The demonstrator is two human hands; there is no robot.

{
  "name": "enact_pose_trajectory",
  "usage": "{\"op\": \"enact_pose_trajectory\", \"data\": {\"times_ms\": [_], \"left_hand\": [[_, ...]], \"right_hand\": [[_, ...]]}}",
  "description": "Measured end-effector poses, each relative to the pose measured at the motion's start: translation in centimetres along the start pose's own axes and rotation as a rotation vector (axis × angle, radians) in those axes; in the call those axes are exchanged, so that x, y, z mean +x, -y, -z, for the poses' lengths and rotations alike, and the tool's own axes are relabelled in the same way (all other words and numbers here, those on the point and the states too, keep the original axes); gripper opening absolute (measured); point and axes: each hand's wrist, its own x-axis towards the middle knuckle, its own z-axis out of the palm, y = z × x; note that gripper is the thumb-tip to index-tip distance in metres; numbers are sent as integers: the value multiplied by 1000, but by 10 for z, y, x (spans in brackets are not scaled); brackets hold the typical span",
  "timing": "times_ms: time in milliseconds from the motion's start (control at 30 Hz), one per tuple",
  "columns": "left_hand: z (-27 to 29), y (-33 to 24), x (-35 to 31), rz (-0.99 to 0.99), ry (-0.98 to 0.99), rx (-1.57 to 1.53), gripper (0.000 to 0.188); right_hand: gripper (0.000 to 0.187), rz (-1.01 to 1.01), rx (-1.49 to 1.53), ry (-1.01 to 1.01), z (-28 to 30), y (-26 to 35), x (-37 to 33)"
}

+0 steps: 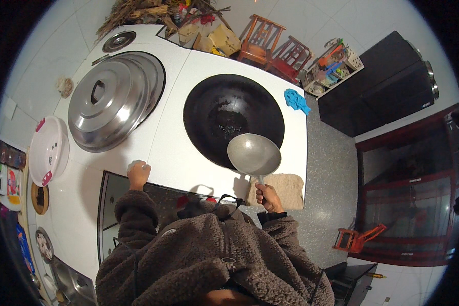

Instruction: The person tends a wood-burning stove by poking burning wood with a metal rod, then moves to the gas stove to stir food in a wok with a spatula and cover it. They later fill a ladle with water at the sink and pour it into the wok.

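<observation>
My right hand (269,198) is closed round the handle of a big grey metal ladle (254,154). The ladle's round bowl hangs over the near right rim of a black wok (204,117) set into the white counter. A wet, shiny patch shows at the wok's bottom. To the left, my left hand (138,175) rests as a fist on the counter's near edge, with nothing visible in it. Beyond that hand, a large domed steel lid (115,107) covers a second round opening. Under my right hand, a folded beige cloth (288,191) lies at the counter's corner.
A blue cloth (297,101) lies at the counter's right edge. At far left stands a pink-white basin (50,148); a small round lid (119,42) sits at the back. Wooden chairs (261,41), a crate (336,66) and a black cabinet (375,81) stand beyond.
</observation>
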Motion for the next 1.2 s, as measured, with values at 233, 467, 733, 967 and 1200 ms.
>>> {"op": "enact_pose_trajectory", "data": {"times_ms": [233, 467, 733, 967, 1200], "left_hand": [[4, -7, 3, 58, 113, 22, 34], [0, -11, 4, 43, 102, 38, 32], [-7, -9, 6, 27, 72, 64, 31], [-5, -10, 6, 28, 80, 76, 29], [0, -12, 3, 48, 90, 28, 31]], "right_hand": [[21, 8, -25, -5, 1, -1, 0], [20, 10, -70, -23, -1, -1, -3], [19, 11, -84, -16, 0, -4, -2], [18, 18, -74, 0, 1, -7, -1], [18, 40, -46, 24, 0, -10, -1]]}}
